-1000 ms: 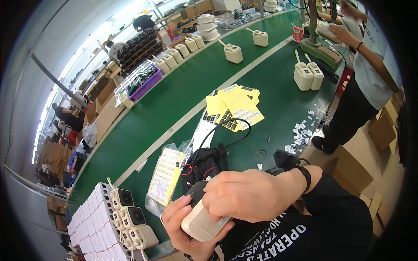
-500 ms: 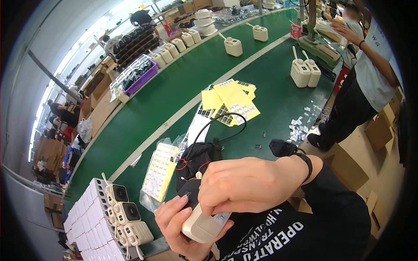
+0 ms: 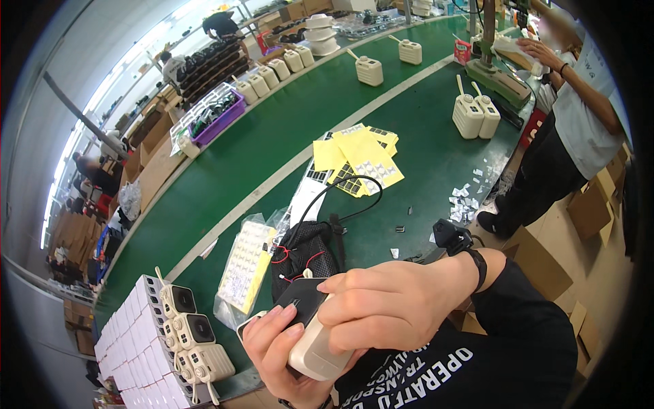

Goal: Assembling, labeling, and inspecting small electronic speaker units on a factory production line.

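Low in the view I hold a cream jerrycan-shaped device with a dark front panel, tilted close to my dark shirt. My left hand is closed round its lower left, fingertips lying on the dark panel. Over its right side curls my right hand, its thumb and fingertips partly hidden. Just beyond the device lies a black mesh pouch with red cord and a black cable. Beside the pouch is a clear bag with a sheet of pale stickers.
Yellow sticker sheets lie mid-table. White boxes and several cream devices stand lower left. Two more devices stand near a green press. Paper scraps lie by the right edge; a co-worker stands there.
The held device has turned a little, and the label on its side is now covered. My right hand has shifted along it. Two devices on the far green belt have moved slightly right.
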Demonstrator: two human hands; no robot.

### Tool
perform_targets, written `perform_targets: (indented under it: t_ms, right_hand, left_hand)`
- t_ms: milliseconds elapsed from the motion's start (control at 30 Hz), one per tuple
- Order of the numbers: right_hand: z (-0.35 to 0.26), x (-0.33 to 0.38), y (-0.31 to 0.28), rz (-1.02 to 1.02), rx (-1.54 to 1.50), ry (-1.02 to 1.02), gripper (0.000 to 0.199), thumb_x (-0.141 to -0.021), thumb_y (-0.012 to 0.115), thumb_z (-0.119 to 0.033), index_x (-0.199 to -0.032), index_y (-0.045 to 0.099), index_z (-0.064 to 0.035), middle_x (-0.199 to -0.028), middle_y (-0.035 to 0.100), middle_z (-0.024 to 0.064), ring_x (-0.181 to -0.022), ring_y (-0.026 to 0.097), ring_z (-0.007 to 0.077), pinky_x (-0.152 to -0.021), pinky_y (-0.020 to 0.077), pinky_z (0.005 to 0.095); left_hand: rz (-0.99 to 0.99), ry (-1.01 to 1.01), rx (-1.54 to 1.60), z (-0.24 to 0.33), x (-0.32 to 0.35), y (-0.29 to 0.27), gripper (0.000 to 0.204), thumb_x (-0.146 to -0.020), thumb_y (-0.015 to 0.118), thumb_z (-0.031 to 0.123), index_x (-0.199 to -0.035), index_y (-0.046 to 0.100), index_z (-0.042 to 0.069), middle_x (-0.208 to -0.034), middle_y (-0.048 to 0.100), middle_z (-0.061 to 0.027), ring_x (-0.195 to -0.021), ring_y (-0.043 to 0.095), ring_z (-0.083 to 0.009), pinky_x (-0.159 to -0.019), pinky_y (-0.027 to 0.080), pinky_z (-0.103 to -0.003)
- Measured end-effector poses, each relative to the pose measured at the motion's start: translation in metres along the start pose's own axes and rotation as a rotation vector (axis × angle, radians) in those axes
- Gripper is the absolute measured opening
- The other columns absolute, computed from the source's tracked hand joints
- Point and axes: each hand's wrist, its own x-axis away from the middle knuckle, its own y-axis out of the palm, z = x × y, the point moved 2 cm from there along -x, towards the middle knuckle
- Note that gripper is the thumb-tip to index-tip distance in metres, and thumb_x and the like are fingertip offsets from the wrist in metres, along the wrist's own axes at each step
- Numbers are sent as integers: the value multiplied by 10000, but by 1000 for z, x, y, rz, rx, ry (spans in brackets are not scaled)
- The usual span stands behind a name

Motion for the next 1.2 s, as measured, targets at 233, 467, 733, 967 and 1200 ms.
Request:
perform_targets:
  t_ms: [233, 467, 733, 967, 1200]
  right_hand:
    - [3, 9, -1, -1, -122, -37, 295, -718, 577, -88, -984, 488, 4, -947, 476, 122, -751, 510, 272, -636, 477, 305]
    - [12, 5, -7, -125, -424, 76, 238, -745, 563, -45, -968, 486, -14, -909, 485, 104, -797, 519, 269, -674, 475, 297]
    - [-5, 2, -10, -65, 7, -77, 182, -720, 546, -94, -843, 495, 30, -900, 508, 140, -767, 525, 259, -805, 480, 395]
    - [-10, 10, -2, -12, 22, -61, 170, -718, 568, -75, -837, 488, 18, -892, 506, 137, -731, 528, 256, -855, 471, 426]
    - [-6, 13, -4, 36, -205, 97, 99, -769, 599, -1, -856, 559, -25, -899, 501, 87, -708, 514, 196, -943, 343, 528]
  left_hand:
    - [-12, -34, 144, 2, 3, 1, 814, -443, 878, 349, -1081, 471, 49, -1048, 517, -144, -984, 507, -274, -856, 403, -395]
    - [-62, -36, 114, 3, 2, 1, 791, -448, 880, 326, -1072, 477, 54, -1045, 517, -141, -994, 501, -270, -856, 399, -396]
    - [-31, 187, -165, 6, -4, -8, 480, -638, 783, 290, -1003, 562, 71, -1024, 592, -128, -933, 553, -297, -823, 404, -385]
    - [12, 164, -159, 9, 0, -7, 442, -671, 759, 285, -1008, 561, 80, -1042, 589, -122, -942, 551, -289, -824, 396, -378]
    - [-2, 175, -187, 3, 3, -11, 477, -646, 778, 299, -1009, 555, 86, -1035, 593, -121, -945, 556, -292, -821, 397, -377]
